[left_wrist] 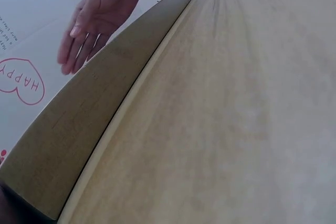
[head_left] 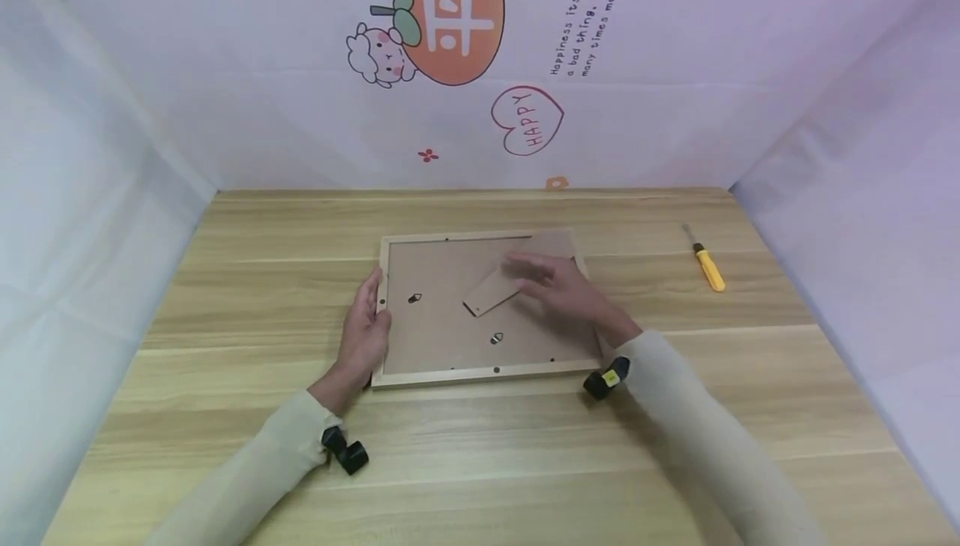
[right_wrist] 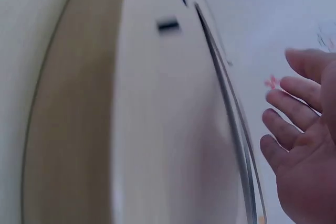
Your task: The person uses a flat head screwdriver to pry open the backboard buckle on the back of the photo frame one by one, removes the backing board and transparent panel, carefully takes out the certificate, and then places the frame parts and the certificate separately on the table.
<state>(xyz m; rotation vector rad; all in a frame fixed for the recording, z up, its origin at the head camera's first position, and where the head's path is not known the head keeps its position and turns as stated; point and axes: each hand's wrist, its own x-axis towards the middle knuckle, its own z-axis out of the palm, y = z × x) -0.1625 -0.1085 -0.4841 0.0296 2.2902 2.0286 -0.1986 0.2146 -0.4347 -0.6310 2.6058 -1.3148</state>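
Note:
A picture frame (head_left: 442,376) with a light wooden border lies back up on the table, its brown backing board (head_left: 442,338) showing. A flat brown stand leg (head_left: 491,292) lies slantwise across that board. At the frame's left edge, my left hand (head_left: 363,338) grips the border, thumb over the top and fingers along the outer side. Above the board and the leg hovers my right hand (head_left: 558,283). Its fingers are loosely bent and hold nothing in the right wrist view, where the hand (right_wrist: 304,140) appears apart from the frame (right_wrist: 152,103).
A screwdriver (head_left: 708,267) with a yellow handle lies on the wooden table (head_left: 262,296) to the right. Two small metal hangers, one a dark hanger (head_left: 415,298), sit on the backing board. White printed cloth (head_left: 300,129) stands behind the table and along both sides.

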